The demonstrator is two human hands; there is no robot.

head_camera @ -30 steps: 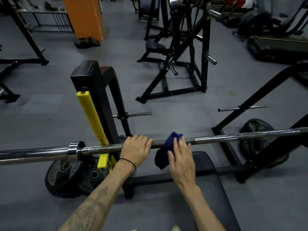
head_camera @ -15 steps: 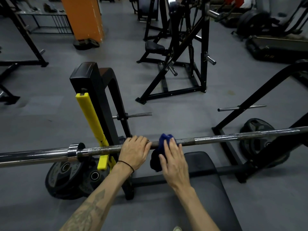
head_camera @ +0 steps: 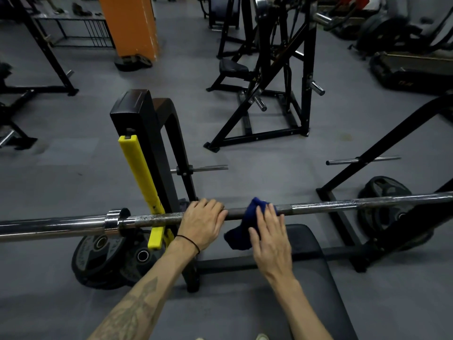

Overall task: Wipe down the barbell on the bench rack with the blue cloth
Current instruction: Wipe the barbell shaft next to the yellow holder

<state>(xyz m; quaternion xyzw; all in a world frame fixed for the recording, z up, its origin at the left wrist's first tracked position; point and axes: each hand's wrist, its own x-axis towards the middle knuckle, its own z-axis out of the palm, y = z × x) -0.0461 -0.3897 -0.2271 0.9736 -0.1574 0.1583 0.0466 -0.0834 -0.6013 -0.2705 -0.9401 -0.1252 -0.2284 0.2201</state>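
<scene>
The barbell (head_camera: 318, 206) is lying across the rack with its long axis running left to right, its right end sitting slightly higher in view. Its steel shaft is looking mottled and worn, with a chrome collar (head_camera: 114, 219) near the yellow rack guard (head_camera: 141, 177). The left hand (head_camera: 202, 223) is resting over the shaft, its fingers curling round it. The right hand (head_camera: 269, 238) is pressing the crumpled blue cloth (head_camera: 247, 223) against the shaft with straight fingers. Black weight plates (head_camera: 107, 258) are lying on the floor beside the padded bench (head_camera: 318, 290).

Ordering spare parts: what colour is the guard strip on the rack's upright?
Yellow guard strip, on the black upright; clearest in the head view.
</scene>
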